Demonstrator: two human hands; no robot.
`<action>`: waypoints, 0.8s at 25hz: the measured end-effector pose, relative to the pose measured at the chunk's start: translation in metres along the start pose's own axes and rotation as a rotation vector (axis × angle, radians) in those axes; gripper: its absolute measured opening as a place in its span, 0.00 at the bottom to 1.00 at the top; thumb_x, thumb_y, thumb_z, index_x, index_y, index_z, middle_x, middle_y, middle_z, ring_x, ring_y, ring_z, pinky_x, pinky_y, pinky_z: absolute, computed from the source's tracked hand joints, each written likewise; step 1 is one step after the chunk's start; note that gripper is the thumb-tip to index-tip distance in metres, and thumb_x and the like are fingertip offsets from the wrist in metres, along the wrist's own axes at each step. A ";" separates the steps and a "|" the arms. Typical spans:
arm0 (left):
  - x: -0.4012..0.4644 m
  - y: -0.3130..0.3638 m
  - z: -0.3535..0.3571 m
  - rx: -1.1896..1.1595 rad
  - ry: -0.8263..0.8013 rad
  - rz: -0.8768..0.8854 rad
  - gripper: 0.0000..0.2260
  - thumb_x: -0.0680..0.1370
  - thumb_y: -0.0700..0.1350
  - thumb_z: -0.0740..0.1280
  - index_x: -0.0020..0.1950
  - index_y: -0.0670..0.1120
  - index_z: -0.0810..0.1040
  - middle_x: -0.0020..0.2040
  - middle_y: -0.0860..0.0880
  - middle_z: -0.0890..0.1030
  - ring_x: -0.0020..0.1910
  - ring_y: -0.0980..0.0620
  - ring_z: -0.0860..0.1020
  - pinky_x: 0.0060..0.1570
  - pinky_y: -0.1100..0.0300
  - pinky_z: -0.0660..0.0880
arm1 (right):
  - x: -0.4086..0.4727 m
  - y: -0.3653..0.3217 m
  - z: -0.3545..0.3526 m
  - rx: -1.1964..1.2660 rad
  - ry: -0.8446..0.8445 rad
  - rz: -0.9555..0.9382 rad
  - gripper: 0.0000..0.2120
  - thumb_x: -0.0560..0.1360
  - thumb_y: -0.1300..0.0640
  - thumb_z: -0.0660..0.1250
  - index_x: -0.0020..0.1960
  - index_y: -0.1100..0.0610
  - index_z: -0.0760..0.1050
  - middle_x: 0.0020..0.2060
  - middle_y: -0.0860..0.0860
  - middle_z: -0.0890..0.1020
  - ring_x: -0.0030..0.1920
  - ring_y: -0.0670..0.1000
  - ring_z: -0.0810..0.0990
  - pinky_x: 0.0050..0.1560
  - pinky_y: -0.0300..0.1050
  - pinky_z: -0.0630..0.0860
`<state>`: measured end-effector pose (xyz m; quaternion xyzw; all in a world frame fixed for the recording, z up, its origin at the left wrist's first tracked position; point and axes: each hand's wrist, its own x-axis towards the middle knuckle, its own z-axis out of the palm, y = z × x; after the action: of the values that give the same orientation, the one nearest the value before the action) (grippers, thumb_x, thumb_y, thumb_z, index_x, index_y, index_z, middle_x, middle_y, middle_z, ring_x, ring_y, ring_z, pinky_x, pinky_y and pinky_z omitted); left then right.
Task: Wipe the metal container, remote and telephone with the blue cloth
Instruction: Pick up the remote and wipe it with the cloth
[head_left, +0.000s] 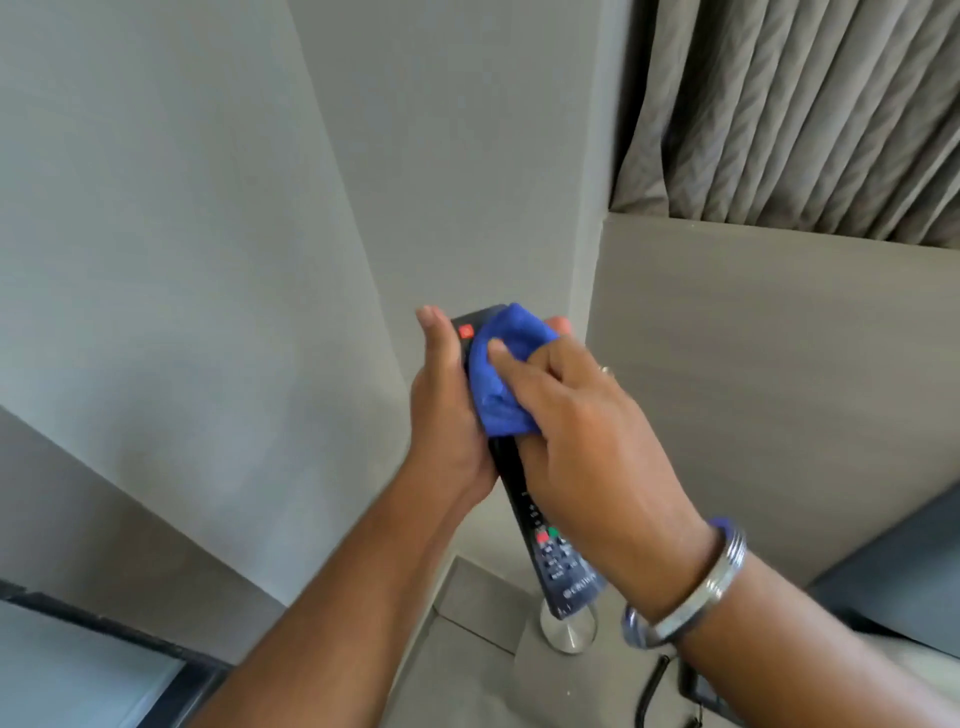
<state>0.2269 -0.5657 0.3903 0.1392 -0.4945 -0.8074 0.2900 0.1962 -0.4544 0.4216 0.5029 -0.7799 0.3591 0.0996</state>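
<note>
Black plastic, the long slim remote looks light, stiff and a little slick, so the left hand clasps its upper half along the edges while the right hand presses the bunched soft blue cloth onto the face just above that hold. Held in mid-air, its long axis runs steeply, red-buttoned end away beyond the grip, lower end toward the wearer
</note>
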 end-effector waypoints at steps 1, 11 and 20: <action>0.002 0.002 0.003 -0.052 -0.001 -0.007 0.35 0.77 0.69 0.49 0.54 0.39 0.78 0.51 0.34 0.83 0.55 0.38 0.82 0.54 0.48 0.80 | -0.008 0.004 -0.001 -0.015 -0.030 -0.008 0.21 0.72 0.61 0.62 0.64 0.54 0.72 0.44 0.53 0.75 0.37 0.55 0.73 0.35 0.50 0.76; -0.001 0.004 0.012 0.037 0.002 -0.064 0.36 0.76 0.70 0.50 0.54 0.43 0.82 0.55 0.39 0.85 0.55 0.39 0.83 0.46 0.46 0.82 | 0.001 0.063 -0.053 0.384 0.168 0.097 0.08 0.69 0.57 0.67 0.36 0.45 0.72 0.29 0.45 0.73 0.30 0.42 0.71 0.29 0.30 0.65; -0.006 -0.002 0.037 0.234 0.121 0.002 0.27 0.68 0.71 0.58 0.39 0.53 0.86 0.37 0.48 0.87 0.36 0.50 0.86 0.31 0.59 0.80 | 0.028 0.048 -0.064 -0.140 -0.095 -0.208 0.16 0.65 0.60 0.60 0.50 0.50 0.78 0.34 0.47 0.67 0.29 0.54 0.69 0.23 0.45 0.69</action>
<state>0.2118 -0.5351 0.4053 0.2199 -0.5671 -0.7341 0.3018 0.1288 -0.4203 0.4601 0.5893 -0.7506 0.2671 0.1342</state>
